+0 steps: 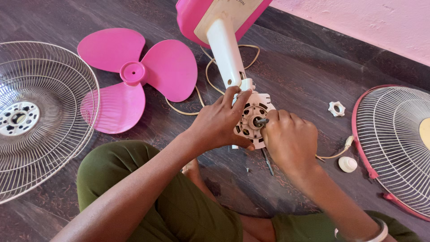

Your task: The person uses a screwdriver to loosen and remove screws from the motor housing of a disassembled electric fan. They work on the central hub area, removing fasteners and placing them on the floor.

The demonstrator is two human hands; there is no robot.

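Head view: left hand [219, 123] wrapped around the white fan motor housing [252, 117], thumb under, fingers over its top edge, gripping it. Right hand [289, 139] closed, fingertips pinched on the metal shaft [261, 121] at the housing's centre. The housing lies on the dark floor [313, 67] between both hands, still joined to the white stand pole [226, 51] that runs up and away to the pink base [192, 18].

Just below the right hand: a thin screwdriver [267, 161] and a small screw [247, 170] on the floor. Right of the right hand: white ring nut [336, 108], white round cap [347, 164], and the pink-rimmed wire grille [396, 143]. Left of the left hand: pink three-blade fan blade [133, 74], lying flat, and beyond it the bare wire grille [40, 116]. Cream power cord [204, 85] loops behind the left hand. Green trousers [179, 210] beneath both forearms.
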